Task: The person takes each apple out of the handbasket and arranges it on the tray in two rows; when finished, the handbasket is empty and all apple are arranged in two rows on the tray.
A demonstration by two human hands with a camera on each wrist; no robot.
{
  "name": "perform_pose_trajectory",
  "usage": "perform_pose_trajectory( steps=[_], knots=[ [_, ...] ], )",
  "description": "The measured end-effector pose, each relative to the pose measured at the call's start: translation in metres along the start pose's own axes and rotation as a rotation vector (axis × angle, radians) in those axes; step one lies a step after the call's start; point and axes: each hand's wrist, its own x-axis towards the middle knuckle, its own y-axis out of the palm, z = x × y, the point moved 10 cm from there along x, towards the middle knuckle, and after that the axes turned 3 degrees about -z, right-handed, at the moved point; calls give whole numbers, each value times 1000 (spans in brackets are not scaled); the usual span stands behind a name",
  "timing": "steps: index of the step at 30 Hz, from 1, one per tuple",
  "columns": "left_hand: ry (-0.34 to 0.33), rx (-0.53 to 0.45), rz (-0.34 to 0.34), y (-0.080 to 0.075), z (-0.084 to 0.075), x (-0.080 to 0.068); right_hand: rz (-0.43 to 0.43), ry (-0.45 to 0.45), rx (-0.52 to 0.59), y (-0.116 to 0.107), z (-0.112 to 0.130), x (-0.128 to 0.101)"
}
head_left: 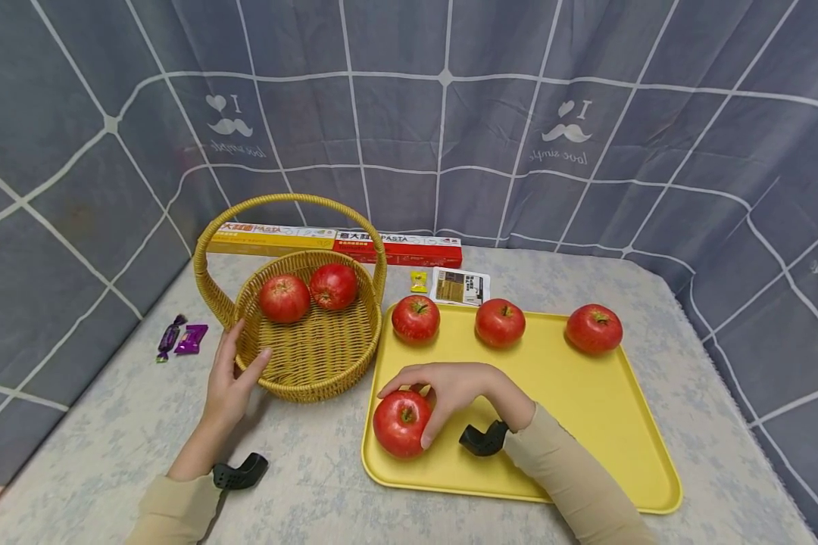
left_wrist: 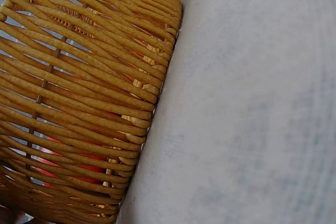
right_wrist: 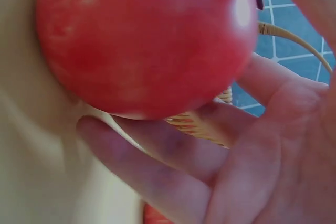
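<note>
Right hand (head_left: 450, 390) has fingers curled over the near apple (head_left: 401, 422), which sits on the yellow tray (head_left: 586, 409) at its front-left corner. Left hand (head_left: 230, 375) rests open-fingered against the wicker basket (head_left: 313, 371) rim on the bench (head_left: 313, 484). Apple looks firm, smooth, moderately heavy and bruisable: wrap it around the widest part, not the stem.

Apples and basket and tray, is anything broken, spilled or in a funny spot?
Nothing stands out. Two apples sit in the basket, three lie on the yellow tray, and the right hand grips a fourth apple there. The left hand touches the basket's rim. No fruit looks damaged.
</note>
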Motion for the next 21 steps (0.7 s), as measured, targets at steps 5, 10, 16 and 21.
perform_pose_trajectory(
  steps=[5, 10, 16, 21],
  knots=[
    [11, 3, 2, -1, -1, 0, 36, 11, -1, -9, 10, 1],
    [13, -1, 0, -1, -1, 0, -54, -53, -37, -39, 36, 11],
    [14, -6, 0, -1, 0, 0, -268, -156, 3, -81, 64, 32],
    [21, 12, 1, 0, -1, 0, -419, -210, 120, -108, 76, 55]
  ],
)
